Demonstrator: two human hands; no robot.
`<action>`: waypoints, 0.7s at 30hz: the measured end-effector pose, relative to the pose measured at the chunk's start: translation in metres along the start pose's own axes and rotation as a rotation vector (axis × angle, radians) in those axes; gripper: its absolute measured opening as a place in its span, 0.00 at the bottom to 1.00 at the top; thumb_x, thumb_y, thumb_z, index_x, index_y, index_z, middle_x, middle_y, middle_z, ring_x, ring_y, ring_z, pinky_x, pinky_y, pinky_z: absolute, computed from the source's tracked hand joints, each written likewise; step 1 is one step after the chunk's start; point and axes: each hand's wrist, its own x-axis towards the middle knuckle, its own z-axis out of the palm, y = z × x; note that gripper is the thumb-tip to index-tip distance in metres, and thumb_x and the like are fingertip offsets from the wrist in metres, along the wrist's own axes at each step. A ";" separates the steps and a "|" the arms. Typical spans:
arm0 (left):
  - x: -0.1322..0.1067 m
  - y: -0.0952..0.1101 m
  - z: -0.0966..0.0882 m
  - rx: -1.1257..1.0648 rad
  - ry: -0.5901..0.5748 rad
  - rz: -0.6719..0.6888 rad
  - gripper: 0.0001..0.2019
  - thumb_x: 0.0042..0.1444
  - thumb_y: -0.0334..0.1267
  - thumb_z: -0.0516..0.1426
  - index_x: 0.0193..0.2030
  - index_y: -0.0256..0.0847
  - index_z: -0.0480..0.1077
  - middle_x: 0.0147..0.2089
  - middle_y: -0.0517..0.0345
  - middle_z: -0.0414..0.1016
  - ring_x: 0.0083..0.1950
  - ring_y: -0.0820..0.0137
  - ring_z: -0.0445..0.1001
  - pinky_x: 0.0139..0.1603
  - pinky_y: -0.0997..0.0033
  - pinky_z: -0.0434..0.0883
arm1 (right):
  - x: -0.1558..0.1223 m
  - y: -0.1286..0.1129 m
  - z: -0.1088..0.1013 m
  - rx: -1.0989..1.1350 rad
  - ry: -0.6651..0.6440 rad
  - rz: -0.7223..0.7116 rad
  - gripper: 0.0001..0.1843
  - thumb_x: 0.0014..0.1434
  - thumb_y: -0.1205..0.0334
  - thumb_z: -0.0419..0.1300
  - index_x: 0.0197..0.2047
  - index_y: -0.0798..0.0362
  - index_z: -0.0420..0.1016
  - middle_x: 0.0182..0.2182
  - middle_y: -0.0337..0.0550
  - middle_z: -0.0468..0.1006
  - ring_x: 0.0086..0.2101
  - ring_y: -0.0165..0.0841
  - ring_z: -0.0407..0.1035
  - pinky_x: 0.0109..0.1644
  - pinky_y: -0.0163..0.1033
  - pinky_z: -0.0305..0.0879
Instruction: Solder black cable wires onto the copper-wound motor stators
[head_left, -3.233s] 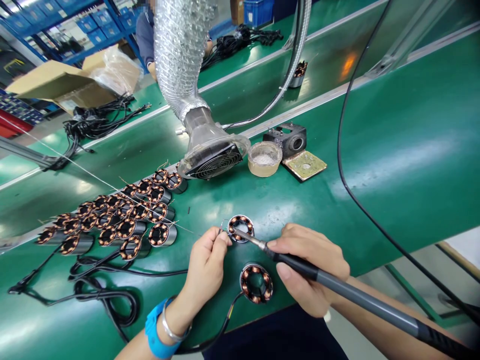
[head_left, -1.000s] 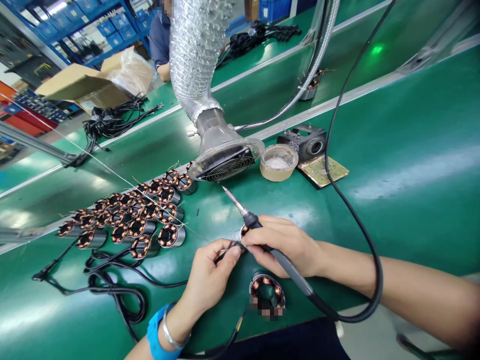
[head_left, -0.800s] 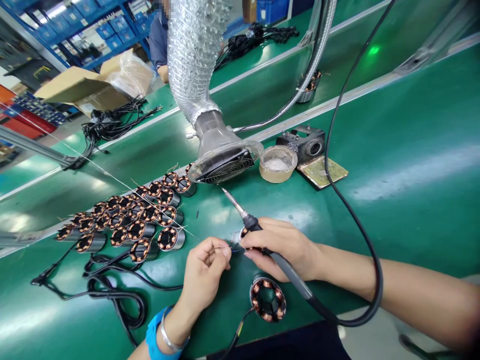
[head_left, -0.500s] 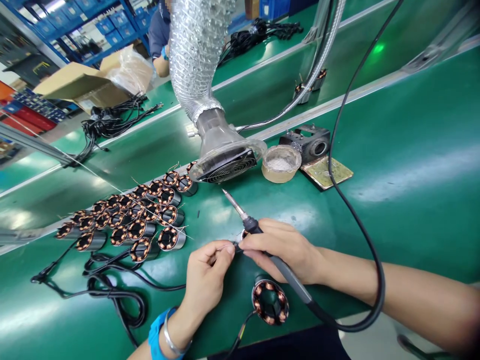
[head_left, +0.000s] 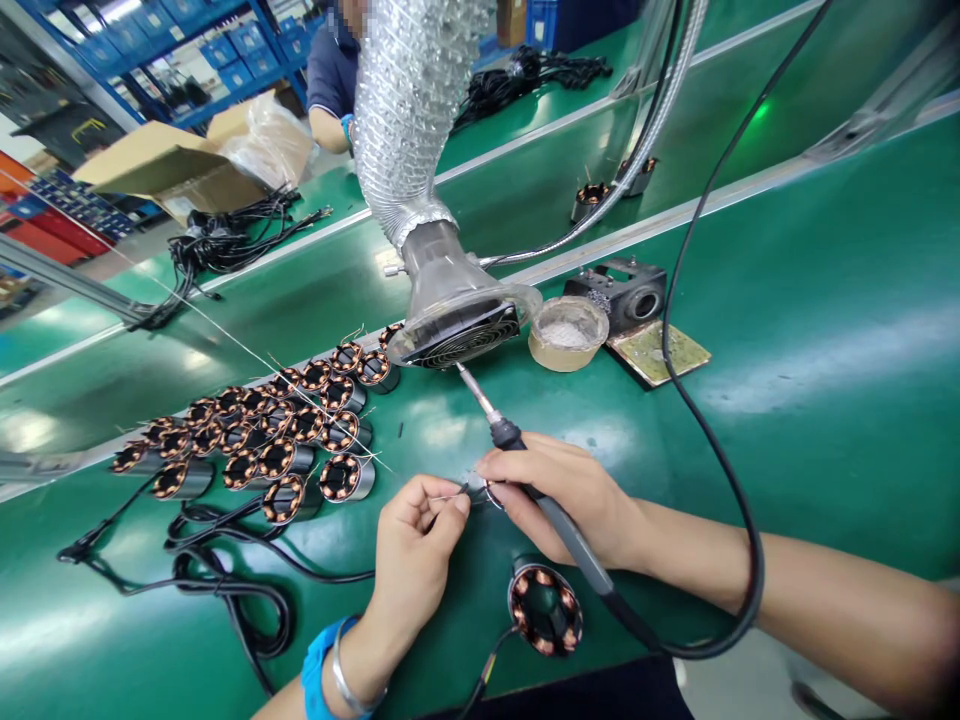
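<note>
My right hand (head_left: 574,492) is closed round a soldering iron (head_left: 507,434), its metal tip pointing up and away under the fume hood. Thumb and finger of my left hand (head_left: 414,545) pinch a thin wire (head_left: 452,494). Between the two hands is a small shiny part (head_left: 480,488), mostly hidden by my fingers; its kind I cannot make out. Close to the table's front edge, below my right hand, lies a motor stator (head_left: 546,608) with copper windings and a dark cable leading off it.
Rows of stators (head_left: 281,458) stand left, beside coiled black cable (head_left: 232,590). Overhead hangs a fume hood (head_left: 465,325) on a foil duct. A round tub (head_left: 568,335), an iron stand (head_left: 628,292) and a sponge pad (head_left: 667,352) lie right. A co-worker (head_left: 332,85) is across the bench.
Both hands stay close together at nearly the same spot. The iron's tip has shifted slightly right and up, and a little more of the small part shows between my fingers.
</note>
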 end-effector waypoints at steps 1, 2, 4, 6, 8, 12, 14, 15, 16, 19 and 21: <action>0.000 0.000 0.000 -0.013 -0.001 -0.005 0.11 0.46 0.42 0.66 0.28 0.37 0.71 0.20 0.67 0.64 0.22 0.78 0.61 0.25 0.80 0.61 | 0.001 0.000 0.001 -0.015 -0.022 0.008 0.15 0.62 0.74 0.52 0.50 0.52 0.66 0.34 0.42 0.78 0.30 0.31 0.69 0.35 0.36 0.70; 0.000 -0.001 0.000 -0.025 -0.004 -0.007 0.11 0.46 0.41 0.66 0.28 0.38 0.70 0.20 0.67 0.64 0.22 0.78 0.61 0.25 0.80 0.61 | 0.001 0.001 0.002 -0.026 -0.053 0.014 0.16 0.62 0.74 0.51 0.50 0.51 0.67 0.33 0.42 0.78 0.29 0.30 0.69 0.34 0.35 0.69; -0.001 -0.002 0.001 -0.046 -0.009 -0.001 0.11 0.47 0.41 0.65 0.28 0.38 0.69 0.20 0.67 0.65 0.22 0.78 0.62 0.26 0.80 0.62 | 0.002 0.001 0.002 -0.037 -0.111 0.022 0.16 0.61 0.75 0.50 0.50 0.52 0.67 0.32 0.41 0.78 0.27 0.30 0.68 0.31 0.35 0.67; -0.001 -0.003 0.001 -0.064 -0.015 0.011 0.10 0.48 0.40 0.65 0.28 0.38 0.69 0.20 0.67 0.66 0.23 0.78 0.63 0.27 0.79 0.63 | 0.002 0.001 0.003 -0.031 -0.127 0.025 0.16 0.60 0.75 0.50 0.49 0.52 0.68 0.31 0.41 0.77 0.27 0.30 0.67 0.30 0.35 0.66; -0.002 -0.004 0.001 -0.079 -0.018 0.022 0.10 0.48 0.39 0.65 0.28 0.38 0.70 0.21 0.66 0.68 0.24 0.77 0.64 0.28 0.79 0.65 | 0.001 0.001 0.002 -0.023 -0.109 0.019 0.15 0.60 0.75 0.50 0.49 0.53 0.68 0.30 0.41 0.76 0.27 0.31 0.67 0.30 0.35 0.66; -0.003 -0.006 0.000 -0.086 -0.041 0.032 0.08 0.50 0.39 0.65 0.30 0.38 0.72 0.23 0.64 0.72 0.26 0.76 0.68 0.30 0.78 0.67 | -0.001 0.002 0.001 0.006 -0.104 0.015 0.15 0.61 0.75 0.50 0.49 0.52 0.67 0.30 0.40 0.75 0.27 0.30 0.67 0.30 0.34 0.66; -0.004 -0.007 -0.001 -0.080 -0.067 0.033 0.07 0.51 0.39 0.64 0.31 0.37 0.74 0.25 0.61 0.76 0.27 0.75 0.70 0.32 0.77 0.68 | -0.002 0.001 0.001 0.025 -0.105 0.018 0.15 0.61 0.75 0.50 0.48 0.52 0.67 0.29 0.40 0.75 0.26 0.29 0.67 0.30 0.33 0.65; -0.004 -0.008 -0.001 -0.078 -0.080 0.032 0.07 0.52 0.39 0.64 0.32 0.38 0.75 0.27 0.60 0.77 0.28 0.75 0.71 0.32 0.77 0.69 | -0.002 0.001 0.001 0.035 -0.107 0.019 0.15 0.61 0.75 0.50 0.48 0.52 0.67 0.30 0.40 0.76 0.26 0.29 0.67 0.30 0.33 0.65; -0.005 -0.008 -0.001 -0.075 -0.090 0.028 0.07 0.53 0.40 0.64 0.32 0.38 0.75 0.28 0.59 0.78 0.29 0.74 0.72 0.33 0.76 0.69 | -0.002 0.001 0.001 0.044 -0.107 0.021 0.15 0.61 0.75 0.51 0.48 0.52 0.67 0.30 0.40 0.76 0.26 0.29 0.68 0.30 0.33 0.65; -0.005 -0.008 -0.001 -0.061 -0.100 0.018 0.08 0.52 0.41 0.64 0.34 0.38 0.77 0.31 0.56 0.81 0.31 0.72 0.74 0.35 0.75 0.70 | -0.002 0.000 0.001 0.069 -0.109 0.019 0.14 0.61 0.75 0.51 0.48 0.52 0.67 0.31 0.40 0.77 0.27 0.29 0.69 0.31 0.33 0.66; -0.004 -0.007 -0.001 -0.039 -0.109 0.020 0.08 0.52 0.41 0.65 0.35 0.38 0.78 0.33 0.55 0.80 0.32 0.71 0.74 0.36 0.74 0.70 | -0.002 -0.001 0.000 0.073 -0.108 0.016 0.15 0.62 0.75 0.50 0.49 0.52 0.67 0.30 0.40 0.77 0.27 0.29 0.69 0.31 0.33 0.66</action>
